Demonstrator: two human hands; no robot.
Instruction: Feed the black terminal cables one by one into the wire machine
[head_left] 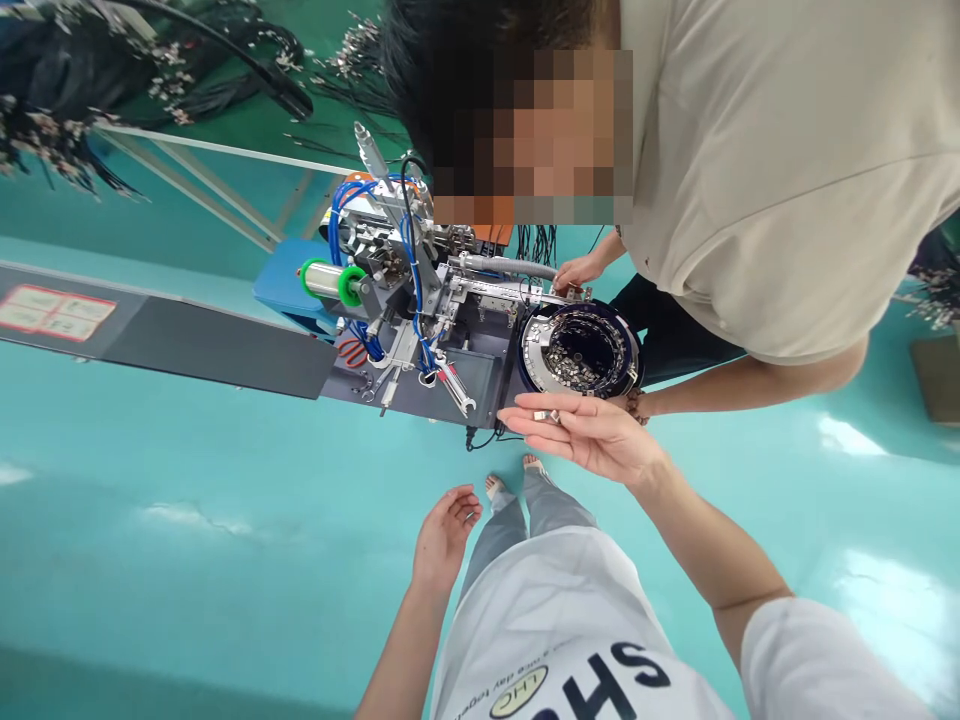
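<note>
My right hand (589, 435) is stretched out flat, palm up, just in front of a round feeder bowl (579, 350) full of small metal parts. A few small metal pieces (546, 415) lie on its fingers. My left hand (444, 535) hangs lower by my side, fingers loosely curled and apart, holding nothing. A co-worker in a beige shirt (787, 150) leans over the machine; one of their hands (579, 272) touches the track at the bowl's far rim, the other hand (637, 403) rests beside the bowl.
A small assembly machine (409, 290) with blue hoses, a green spool and a grey base stands left of the bowl. A dark conveyor strip (165, 335) runs off to the left. Bundles of black cables (112, 70) lie at the top left. The floor (187, 480) is glossy teal.
</note>
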